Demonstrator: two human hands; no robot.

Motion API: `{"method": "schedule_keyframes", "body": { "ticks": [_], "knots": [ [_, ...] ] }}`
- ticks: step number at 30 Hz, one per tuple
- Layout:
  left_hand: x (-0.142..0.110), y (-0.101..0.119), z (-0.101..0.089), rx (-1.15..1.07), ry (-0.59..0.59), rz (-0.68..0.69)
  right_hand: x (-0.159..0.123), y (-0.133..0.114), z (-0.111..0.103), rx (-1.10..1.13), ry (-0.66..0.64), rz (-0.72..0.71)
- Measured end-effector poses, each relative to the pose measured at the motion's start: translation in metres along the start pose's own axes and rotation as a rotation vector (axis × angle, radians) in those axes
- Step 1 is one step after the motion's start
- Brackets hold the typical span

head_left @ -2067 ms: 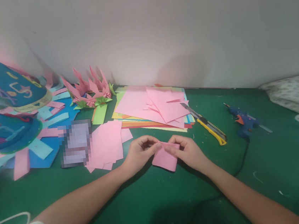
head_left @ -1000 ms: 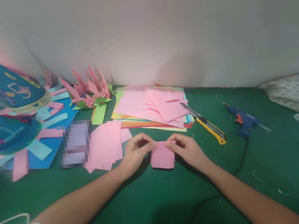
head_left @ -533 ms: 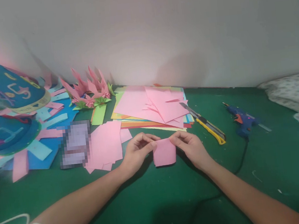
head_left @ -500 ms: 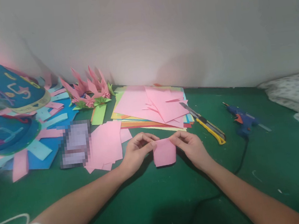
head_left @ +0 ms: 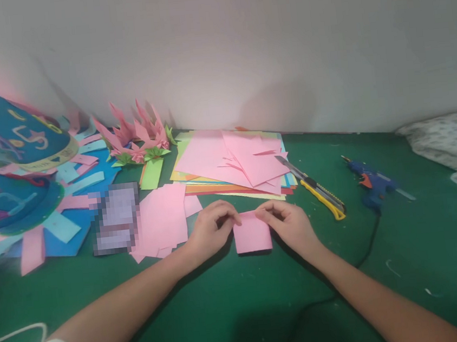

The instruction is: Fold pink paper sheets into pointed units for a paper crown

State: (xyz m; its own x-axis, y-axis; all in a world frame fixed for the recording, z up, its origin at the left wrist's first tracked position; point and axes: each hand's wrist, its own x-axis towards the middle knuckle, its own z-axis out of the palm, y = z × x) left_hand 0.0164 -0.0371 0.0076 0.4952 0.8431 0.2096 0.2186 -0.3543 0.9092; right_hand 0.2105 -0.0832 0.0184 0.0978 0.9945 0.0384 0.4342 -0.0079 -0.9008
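A small pink piece of paper [head_left: 252, 235], nearly square, is held between my two hands above the green table. My left hand [head_left: 214, 226] pinches its upper left corner with thumb and bent fingers. At the upper right corner, my right hand [head_left: 290, 223] grips the paper's top edge between thumb and forefinger. Just left of my left hand lie several loose pink sheets [head_left: 162, 221]. Behind both hands rests a pile of coloured paper [head_left: 211, 159], pink on top. A yellow utility knife [head_left: 316, 191] lies right of the pile.
A blue glue gun [head_left: 374, 180] lies at the right, its dark cord trailing toward me. Left stand a pink paper lotus crown [head_left: 139, 137] and blue cone hats [head_left: 24, 132] with paper strips. A blurred phone [head_left: 117, 218] lies by the pink sheets. White cloth [head_left: 449, 137] sits far right.
My left thumb and fingers have shifted slightly on the paper's top left corner. The pink piece now looks flatter and squarer; my right fingers have moved a little left along its top edge.
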Motion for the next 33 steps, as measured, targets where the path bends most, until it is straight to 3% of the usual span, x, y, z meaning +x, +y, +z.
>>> {"method": "schedule_keyframes", "body": {
  "ticks": [5, 9, 16, 20, 27, 33],
  "knots": [
    [0.002, -0.002, -0.005, 0.255, 0.004, 0.147, 0.0, 0.003, 0.001, -0.144, -0.072, -0.12],
    [0.002, -0.006, -0.005, 0.343, -0.012, 0.189, 0.004, 0.005, 0.001, -0.371, -0.047, -0.237],
    [0.001, -0.012, -0.004, 0.424, -0.018, 0.239, 0.007, 0.008, 0.0, -0.437, -0.062, -0.258],
    [0.002, -0.01, -0.005, 0.43, -0.036, 0.193, 0.006, 0.007, -0.001, -0.437, -0.11, -0.276],
    [0.004, -0.006, -0.008, 0.441, -0.085, 0.142, 0.002, 0.005, -0.007, -0.401, -0.324, -0.459],
    [0.006, -0.006, -0.009, 0.406, -0.096, 0.121, -0.006, -0.002, -0.007, -0.35, -0.5, -0.516]
  ]
}}
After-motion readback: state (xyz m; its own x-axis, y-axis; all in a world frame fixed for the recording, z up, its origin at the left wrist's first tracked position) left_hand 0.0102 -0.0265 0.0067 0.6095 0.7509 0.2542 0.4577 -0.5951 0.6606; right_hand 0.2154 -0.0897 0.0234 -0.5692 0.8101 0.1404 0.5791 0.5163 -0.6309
